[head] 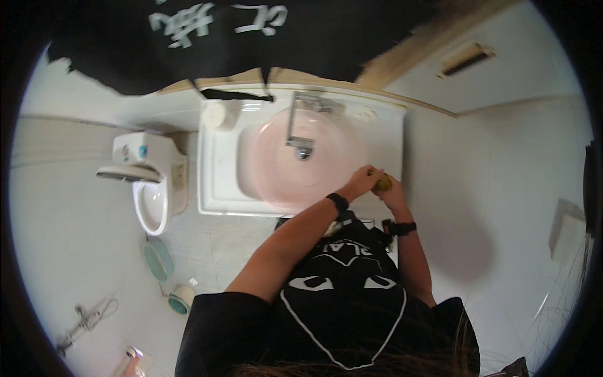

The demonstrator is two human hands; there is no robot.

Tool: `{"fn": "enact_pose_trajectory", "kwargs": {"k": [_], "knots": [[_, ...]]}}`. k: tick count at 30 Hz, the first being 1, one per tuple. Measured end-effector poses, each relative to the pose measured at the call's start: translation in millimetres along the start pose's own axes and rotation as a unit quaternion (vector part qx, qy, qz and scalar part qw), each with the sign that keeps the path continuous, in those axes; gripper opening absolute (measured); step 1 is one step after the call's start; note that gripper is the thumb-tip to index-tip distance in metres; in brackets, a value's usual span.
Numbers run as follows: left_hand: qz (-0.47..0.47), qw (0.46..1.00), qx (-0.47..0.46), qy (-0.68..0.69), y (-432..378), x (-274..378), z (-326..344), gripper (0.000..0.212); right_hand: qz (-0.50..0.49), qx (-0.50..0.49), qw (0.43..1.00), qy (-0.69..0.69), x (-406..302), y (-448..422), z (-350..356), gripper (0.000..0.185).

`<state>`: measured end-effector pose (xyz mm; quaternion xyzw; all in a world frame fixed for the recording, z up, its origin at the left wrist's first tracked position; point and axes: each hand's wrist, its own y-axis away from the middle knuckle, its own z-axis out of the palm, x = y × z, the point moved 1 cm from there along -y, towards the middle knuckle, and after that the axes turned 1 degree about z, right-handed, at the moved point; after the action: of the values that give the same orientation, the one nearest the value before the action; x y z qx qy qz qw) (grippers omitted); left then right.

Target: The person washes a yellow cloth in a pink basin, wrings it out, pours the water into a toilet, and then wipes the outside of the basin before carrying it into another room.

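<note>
My left hand (363,182) and my right hand (394,194) meet over the right front part of a white washbasin counter (214,172). Between them is a small olive-green rounded object (383,183), gripped by the fingers of both; its exact kind is unclear. A large pale pink plastic basin (278,174) sits in the sink, just left of my hands. Over the basin reaches a chrome faucet (292,118), its round spout end (304,152) above the basin's middle. No running water can be made out.
A white cup-like container (215,116) stands at the counter's back left. Black cloth (235,56) hangs along the back edge. Left of the counter are a toilet (151,202) with its lid raised, a green tub (158,260) and a small bin (180,300).
</note>
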<state>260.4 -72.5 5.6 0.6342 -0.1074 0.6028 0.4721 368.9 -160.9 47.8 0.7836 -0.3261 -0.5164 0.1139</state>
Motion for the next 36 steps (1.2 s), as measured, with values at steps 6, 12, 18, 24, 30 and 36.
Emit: {"fn": "enact_pose_trajectory", "kwargs": {"k": [6,12,18,24,30,36], "knots": [[0.091,0.972,0.084,-0.200,7.5,21.2,-5.3,0.048,0.093,-0.062,0.989,-0.099,-7.5,-2.4,-17.4,0.020],[0.309,0.932,-0.156,-0.109,14.8,34.3,-20.5,0.049,0.090,-0.135,0.968,-0.191,-8.8,11.3,-25.9,0.018],[0.275,0.909,-0.179,-0.259,27.6,30.3,-29.3,0.049,0.058,-0.184,0.971,-0.142,-3.2,19.4,-18.8,0.031],[0.225,0.953,-0.039,-0.199,15.0,12.4,-13.3,0.029,-0.023,-0.030,0.974,-0.223,24.0,7.9,-2.9,0.078],[0.099,0.994,-0.051,0.012,10.6,3.2,-12.3,0.036,0.026,-0.085,0.873,-0.480,-11.7,21.3,11.7,0.055],[0.211,0.938,-0.051,-0.269,38.7,23.9,-18.0,0.062,0.069,-0.105,0.923,-0.363,-0.2,11.7,8.8,0.014]]}}
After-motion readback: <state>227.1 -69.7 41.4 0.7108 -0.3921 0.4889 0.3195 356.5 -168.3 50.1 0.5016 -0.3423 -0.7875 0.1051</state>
